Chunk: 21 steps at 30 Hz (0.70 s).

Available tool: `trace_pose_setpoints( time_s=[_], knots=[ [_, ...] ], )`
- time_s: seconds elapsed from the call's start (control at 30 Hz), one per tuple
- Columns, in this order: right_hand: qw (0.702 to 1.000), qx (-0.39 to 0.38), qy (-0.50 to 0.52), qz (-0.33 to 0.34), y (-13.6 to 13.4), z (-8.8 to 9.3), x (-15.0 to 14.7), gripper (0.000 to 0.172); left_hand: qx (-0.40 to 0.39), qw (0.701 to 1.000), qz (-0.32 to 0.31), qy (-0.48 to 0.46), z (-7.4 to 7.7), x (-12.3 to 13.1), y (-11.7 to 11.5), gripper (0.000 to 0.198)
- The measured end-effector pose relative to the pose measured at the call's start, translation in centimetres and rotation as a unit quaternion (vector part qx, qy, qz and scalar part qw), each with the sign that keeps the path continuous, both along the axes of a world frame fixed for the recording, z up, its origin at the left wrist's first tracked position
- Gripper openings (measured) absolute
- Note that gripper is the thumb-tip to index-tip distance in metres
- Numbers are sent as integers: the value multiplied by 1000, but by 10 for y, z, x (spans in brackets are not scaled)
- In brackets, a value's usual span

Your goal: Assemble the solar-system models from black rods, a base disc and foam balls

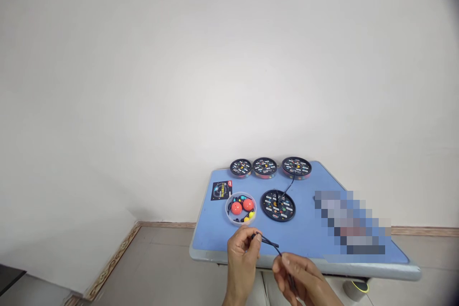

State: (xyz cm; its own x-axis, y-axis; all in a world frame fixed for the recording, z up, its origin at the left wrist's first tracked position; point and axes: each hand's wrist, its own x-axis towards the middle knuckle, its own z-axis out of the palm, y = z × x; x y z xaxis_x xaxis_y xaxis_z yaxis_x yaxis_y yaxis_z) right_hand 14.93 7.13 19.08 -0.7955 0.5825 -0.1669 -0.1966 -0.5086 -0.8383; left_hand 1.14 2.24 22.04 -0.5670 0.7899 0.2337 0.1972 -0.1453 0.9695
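Observation:
My left hand (pixel 242 253) pinches thin black rods (pixel 269 242) between thumb and fingers, above the table's front edge. Their free ends cross and point right. My right hand (pixel 303 275) has thumb and finger closed on the lower end of a curved black rod that runs to the left hand. Behind the hands lies a round black disc (pixel 283 215) with printed labels; a short post stands on it and a bent arm reaches up and right from it. A clear round tub (pixel 226 210) holds two red balls, smaller yellow and blue balls and dark pieces.
Several round boxes with printed black lids, such as the one at the right (pixel 296 166), line the table's back edge by the wall. A black printed card (pixel 221 191) lies at left. A blurred-out item (pixel 347 224) covers the right side of the blue table (pixel 211 234).

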Motion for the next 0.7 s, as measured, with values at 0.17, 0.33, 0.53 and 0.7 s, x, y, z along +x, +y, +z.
trace_pose_setpoints(
  time_s=[0.17,0.33,0.53,0.7],
  knots=[
    [984,-28,33,-174,-6,9,6,47,18,995,46,-88,-8,9,-1,38],
    [950,117,4,-288,-14,6,10,38,27,988,57,-141,-15,14,-4,39],
    [861,328,-56,-384,-12,5,-1,19,57,986,50,-150,-28,22,-4,35],
    [848,340,-82,-399,8,15,5,27,94,992,37,-81,-32,27,-9,30]
  ],
)
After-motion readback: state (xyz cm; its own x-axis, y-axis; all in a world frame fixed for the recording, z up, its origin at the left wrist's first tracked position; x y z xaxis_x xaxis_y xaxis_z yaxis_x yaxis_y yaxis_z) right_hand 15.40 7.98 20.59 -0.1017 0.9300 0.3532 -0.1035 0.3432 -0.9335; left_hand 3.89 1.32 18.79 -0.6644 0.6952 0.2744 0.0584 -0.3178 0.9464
